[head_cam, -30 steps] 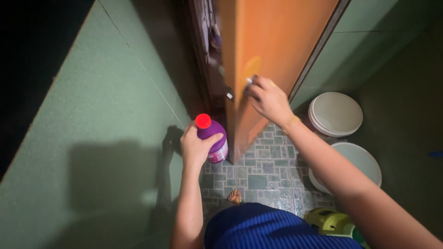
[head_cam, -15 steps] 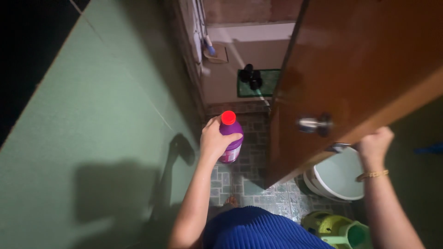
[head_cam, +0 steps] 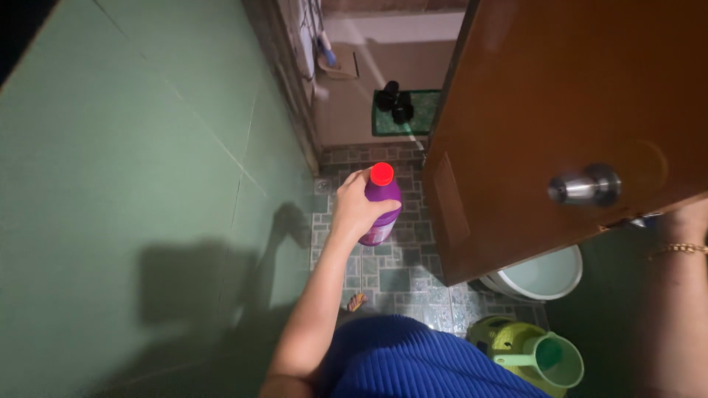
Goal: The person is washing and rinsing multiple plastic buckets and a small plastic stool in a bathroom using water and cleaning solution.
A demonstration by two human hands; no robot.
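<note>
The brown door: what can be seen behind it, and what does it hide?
Behind the door, part of a white bucket shows below its edge; the rest is covered. The right hand is mostly hidden behind the door edge.

Bare arms, no sleeves in view. A thin gold bracelet (head_cam: 680,249) circles the right wrist. A ribbed blue garment (head_cam: 413,361) covers the body below.

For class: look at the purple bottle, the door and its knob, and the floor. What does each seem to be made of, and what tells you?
Purple bottle: likely plastic, smooth, with a glossy red cap.
Door: probably varnished wood or laminate; brown, with soft sheen.
Knob: metal, silvery and reflective.
Floor: glazed ceramic tile, green patterned squares with grout lines and wet-looking glints.
</note>
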